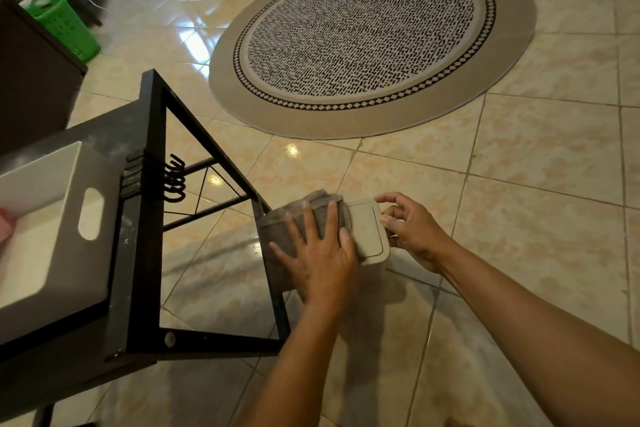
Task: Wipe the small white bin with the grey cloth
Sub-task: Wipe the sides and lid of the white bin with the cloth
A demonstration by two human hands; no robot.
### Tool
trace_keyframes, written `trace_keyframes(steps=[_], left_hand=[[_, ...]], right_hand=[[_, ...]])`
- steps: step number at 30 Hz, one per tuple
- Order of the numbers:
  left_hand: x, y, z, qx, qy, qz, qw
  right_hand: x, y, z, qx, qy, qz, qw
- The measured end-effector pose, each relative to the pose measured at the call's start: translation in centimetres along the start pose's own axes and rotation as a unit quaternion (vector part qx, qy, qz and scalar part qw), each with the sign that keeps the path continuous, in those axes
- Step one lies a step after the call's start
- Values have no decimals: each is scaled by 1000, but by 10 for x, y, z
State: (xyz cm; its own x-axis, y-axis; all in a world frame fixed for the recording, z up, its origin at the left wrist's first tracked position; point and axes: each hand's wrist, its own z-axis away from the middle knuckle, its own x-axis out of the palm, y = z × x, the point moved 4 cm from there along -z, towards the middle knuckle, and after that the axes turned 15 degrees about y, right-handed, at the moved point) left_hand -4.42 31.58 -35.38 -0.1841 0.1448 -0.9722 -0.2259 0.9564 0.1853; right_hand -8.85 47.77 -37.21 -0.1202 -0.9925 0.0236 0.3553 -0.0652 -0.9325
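The small white bin (pixel 367 230) is held in the air above the tiled floor, its flat lid facing up. A grey cloth (pixel 289 229) covers the bin's left part and hangs down beside it. My left hand (pixel 317 255) lies flat on the cloth with fingers spread, pressing it against the bin. My right hand (pixel 412 230) grips the bin's right edge, thumb and fingers curled around the rim. The bin's body below the lid is mostly hidden by the cloth and hands.
A black metal table frame (pixel 152 135) stands at the left with hooks (pixel 175 180) on its side, touching the cloth's left edge. A large white tub (pixel 52 215) sits on it. A round patterned rug (pixel 370 38) lies ahead. A green basket (pixel 62 24) is far left.
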Motion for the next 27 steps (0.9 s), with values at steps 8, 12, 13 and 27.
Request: trace_keyframes(steps=[8, 12, 13, 27], left_hand=[[1, 58, 8, 75, -44, -5, 996], [0, 10, -19, 14, -18, 3, 1000], [-1, -2, -16, -4, -9, 2, 1000], [-1, -1, -20, -12, -9, 4, 1000]], right_hand=[[2, -2, 0, -2, -21, -10, 1000], [2, 0, -3, -1, -8, -4, 1000], [2, 1, -3, -1, -7, -2, 1000], [2, 1, -2, 3, -6, 7, 1000]])
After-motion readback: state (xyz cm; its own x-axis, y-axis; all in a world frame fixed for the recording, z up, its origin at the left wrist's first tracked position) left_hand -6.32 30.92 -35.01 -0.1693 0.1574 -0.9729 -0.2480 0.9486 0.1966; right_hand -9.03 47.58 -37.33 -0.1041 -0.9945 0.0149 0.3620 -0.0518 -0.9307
